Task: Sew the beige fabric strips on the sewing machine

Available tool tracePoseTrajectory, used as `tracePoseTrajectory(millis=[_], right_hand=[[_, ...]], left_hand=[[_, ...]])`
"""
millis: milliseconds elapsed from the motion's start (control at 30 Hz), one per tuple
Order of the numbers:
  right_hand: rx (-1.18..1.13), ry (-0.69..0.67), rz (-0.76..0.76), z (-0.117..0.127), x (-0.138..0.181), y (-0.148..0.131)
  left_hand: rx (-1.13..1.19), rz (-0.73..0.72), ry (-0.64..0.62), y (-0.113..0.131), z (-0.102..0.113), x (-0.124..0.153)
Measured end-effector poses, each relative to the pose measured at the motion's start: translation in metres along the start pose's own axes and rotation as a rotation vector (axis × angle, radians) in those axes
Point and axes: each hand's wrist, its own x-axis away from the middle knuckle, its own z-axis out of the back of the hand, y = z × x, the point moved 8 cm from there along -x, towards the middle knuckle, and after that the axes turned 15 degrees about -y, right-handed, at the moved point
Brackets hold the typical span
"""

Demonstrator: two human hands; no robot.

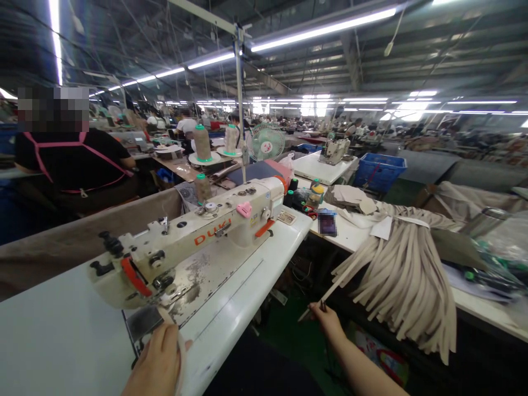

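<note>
At lower left, the left hand (155, 357) closes its fingers on one strip (182, 352) by one sewing machine (206, 231); at lower centre, the right hand (326, 319) grips a second strip (332, 291) reaching one bundle (406, 275) at right. Three large thread cones (202, 144) stand left of centre.

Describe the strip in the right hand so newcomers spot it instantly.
Right of the sewing machine, a beige bundle of strips hangs off a table. From its left side, one strip slants to the right hand. Its neighbours droop free; this one is pinched.
</note>
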Motion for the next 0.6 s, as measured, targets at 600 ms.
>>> tracePoseTrajectory(millis=[600], right_hand=[[0.146,-0.254,0.224,-0.047,0.015,-0.108]], left_hand=[[-0.046,-0.032,-0.157,0.001,-0.023,-0.002]])
